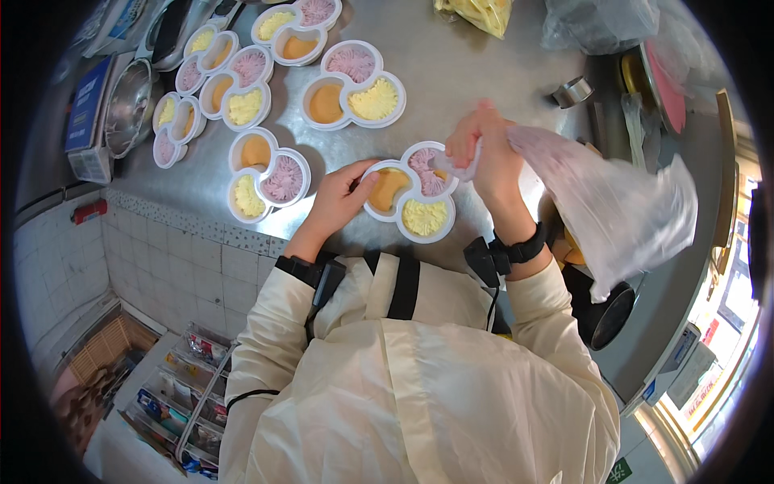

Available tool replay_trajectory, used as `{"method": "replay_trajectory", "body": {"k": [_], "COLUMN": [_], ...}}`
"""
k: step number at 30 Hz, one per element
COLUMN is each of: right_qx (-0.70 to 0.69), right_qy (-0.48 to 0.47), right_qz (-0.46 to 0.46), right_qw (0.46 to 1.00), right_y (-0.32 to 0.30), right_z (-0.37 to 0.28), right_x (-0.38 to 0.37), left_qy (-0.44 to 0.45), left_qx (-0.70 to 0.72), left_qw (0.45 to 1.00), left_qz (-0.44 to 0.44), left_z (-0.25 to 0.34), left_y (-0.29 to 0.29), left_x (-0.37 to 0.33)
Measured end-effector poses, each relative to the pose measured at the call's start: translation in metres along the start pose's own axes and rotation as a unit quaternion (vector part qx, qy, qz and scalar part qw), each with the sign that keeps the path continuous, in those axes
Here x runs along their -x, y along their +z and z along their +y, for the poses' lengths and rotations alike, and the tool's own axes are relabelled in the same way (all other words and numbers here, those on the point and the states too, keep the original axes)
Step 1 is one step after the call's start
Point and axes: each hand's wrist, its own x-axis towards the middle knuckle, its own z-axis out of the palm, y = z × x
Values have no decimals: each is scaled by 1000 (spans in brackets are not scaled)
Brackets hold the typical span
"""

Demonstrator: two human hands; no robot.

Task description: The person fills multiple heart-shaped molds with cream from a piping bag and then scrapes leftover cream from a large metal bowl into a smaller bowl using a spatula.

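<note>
A white three-lobed cup (379, 210) stands near the counter's front edge. Its lobes hold smooth tan filling, piped yellow cream (424, 218) and piped purple cream (425, 171). My left hand (343, 198) grips the cup's left rim, thumb at the tan lobe. From the right, my right hand (488, 157) squeezes a piping bag (601, 206) with pale purple filling. The bag's narrow end reaches over the purple lobe, and its loose clear plastic hangs out to the right past my wrist. I cannot tell whether the tip touches the cream.
Several similar filled cups (353, 85) stand at left and back on the metal counter (451, 81). A steel bowl (129, 109) is at far left. At back lie a bag of yellow filling (480, 12) and a metal ring (572, 93). A dark pan (609, 315) sits right.
</note>
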Motion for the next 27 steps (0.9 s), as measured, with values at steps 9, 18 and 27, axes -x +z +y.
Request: {"method": "replay_trajectory", "body": {"k": [9,18,27], "right_qx": [-141,-356,-117], "right_qy": [10,-118,-70], "right_qz": [-15,432,10], "right_qw": [990,820,991], "right_y": [-55,-63,-69], "right_z": [-35,-108,-30], "right_x": [20,16,34], "left_qy": [74,-75,-87], "left_qx": [-243,-83,-23], "left_qw": [967,992,985], "left_qz": [-6,-58,-150], "left_z": [36,18,26], "left_y": [2,5,13], "left_x": [-31,8,13]}}
